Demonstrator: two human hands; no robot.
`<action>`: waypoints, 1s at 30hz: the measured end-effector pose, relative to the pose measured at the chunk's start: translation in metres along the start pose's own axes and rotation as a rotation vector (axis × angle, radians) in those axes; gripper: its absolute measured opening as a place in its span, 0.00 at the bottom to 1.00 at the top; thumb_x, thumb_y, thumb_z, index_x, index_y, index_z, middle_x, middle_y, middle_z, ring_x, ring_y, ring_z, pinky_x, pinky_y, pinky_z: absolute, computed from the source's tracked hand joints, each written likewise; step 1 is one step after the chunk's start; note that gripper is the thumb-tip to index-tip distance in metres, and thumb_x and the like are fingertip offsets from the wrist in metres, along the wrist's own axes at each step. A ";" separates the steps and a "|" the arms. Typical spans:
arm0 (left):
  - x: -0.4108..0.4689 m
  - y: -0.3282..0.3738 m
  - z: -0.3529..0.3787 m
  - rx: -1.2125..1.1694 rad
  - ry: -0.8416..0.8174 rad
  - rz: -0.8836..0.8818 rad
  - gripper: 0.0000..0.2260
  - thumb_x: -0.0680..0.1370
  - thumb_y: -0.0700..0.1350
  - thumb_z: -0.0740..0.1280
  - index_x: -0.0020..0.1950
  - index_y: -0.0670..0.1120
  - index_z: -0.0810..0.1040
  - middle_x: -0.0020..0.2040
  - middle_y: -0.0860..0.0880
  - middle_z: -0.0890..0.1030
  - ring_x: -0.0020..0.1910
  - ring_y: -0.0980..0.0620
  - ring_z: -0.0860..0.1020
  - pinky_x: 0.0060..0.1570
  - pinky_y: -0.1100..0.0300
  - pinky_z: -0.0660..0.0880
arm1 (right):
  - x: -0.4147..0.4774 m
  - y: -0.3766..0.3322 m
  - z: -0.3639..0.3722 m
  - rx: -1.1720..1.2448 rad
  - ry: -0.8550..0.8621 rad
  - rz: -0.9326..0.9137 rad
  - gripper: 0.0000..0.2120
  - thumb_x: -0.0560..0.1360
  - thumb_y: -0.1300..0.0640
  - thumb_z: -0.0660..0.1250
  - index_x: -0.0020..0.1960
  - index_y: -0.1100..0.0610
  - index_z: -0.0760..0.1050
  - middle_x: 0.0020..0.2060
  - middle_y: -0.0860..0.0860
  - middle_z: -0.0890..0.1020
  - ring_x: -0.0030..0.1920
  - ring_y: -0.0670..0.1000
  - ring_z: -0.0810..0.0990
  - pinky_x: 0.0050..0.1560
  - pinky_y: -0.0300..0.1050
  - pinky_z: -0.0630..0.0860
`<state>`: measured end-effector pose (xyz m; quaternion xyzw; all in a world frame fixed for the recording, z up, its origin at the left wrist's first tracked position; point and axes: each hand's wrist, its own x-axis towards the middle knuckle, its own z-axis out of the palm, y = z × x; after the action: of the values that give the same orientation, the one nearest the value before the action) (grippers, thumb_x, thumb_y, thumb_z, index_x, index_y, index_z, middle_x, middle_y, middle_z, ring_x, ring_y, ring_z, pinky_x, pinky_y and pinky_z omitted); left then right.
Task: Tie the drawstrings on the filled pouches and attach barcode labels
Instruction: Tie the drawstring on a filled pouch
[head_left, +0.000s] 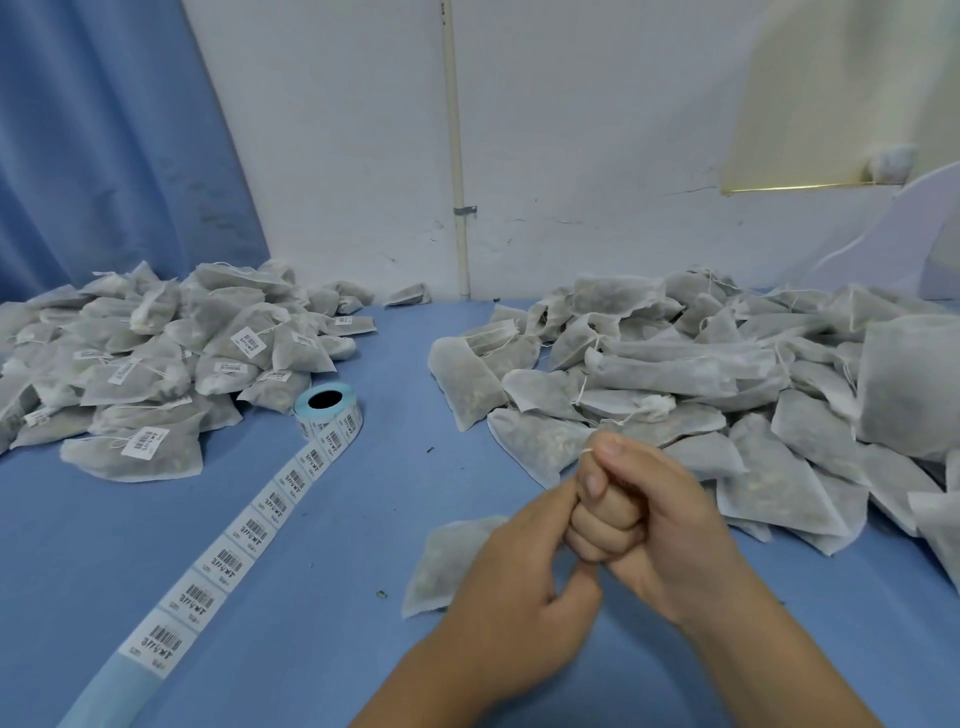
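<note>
Hands (613, 525) round drawstring (587, 452) (pouch (447, 566) flat, mouth hidden)

Matt cloth pouches (675, 364), smooth paper labels (249, 530)

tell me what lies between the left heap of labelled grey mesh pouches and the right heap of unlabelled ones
Head view: the blue roll of barcode labels, close to the labelled heap; the rest is bare blue tabletop.
</note>
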<state>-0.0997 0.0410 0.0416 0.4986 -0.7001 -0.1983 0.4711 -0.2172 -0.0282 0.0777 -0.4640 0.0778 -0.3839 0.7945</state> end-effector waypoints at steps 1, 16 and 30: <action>0.000 0.000 0.003 -0.033 -0.003 -0.022 0.12 0.73 0.39 0.62 0.56 0.49 0.74 0.45 0.52 0.77 0.46 0.53 0.77 0.48 0.54 0.75 | 0.000 -0.001 -0.001 0.018 -0.014 -0.012 0.17 0.66 0.50 0.76 0.32 0.59 0.71 0.20 0.47 0.53 0.20 0.44 0.51 0.25 0.33 0.57; 0.006 -0.017 -0.031 -0.365 0.080 -0.516 0.19 0.78 0.55 0.67 0.28 0.51 0.78 0.24 0.50 0.74 0.21 0.54 0.68 0.24 0.63 0.65 | 0.006 -0.005 -0.014 -0.387 0.298 -0.028 0.11 0.67 0.61 0.70 0.28 0.56 0.75 0.19 0.47 0.58 0.20 0.44 0.53 0.25 0.36 0.51; 0.012 -0.017 -0.040 -0.872 0.111 -0.371 0.12 0.72 0.45 0.64 0.29 0.45 0.76 0.23 0.50 0.63 0.22 0.50 0.68 0.29 0.60 0.69 | 0.011 0.003 -0.025 -0.170 0.257 0.298 0.08 0.69 0.58 0.64 0.33 0.59 0.72 0.20 0.47 0.56 0.19 0.45 0.51 0.24 0.36 0.50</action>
<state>-0.0574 0.0305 0.0538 0.3808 -0.4246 -0.5276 0.6296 -0.2202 -0.0519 0.0643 -0.4600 0.2783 -0.3103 0.7840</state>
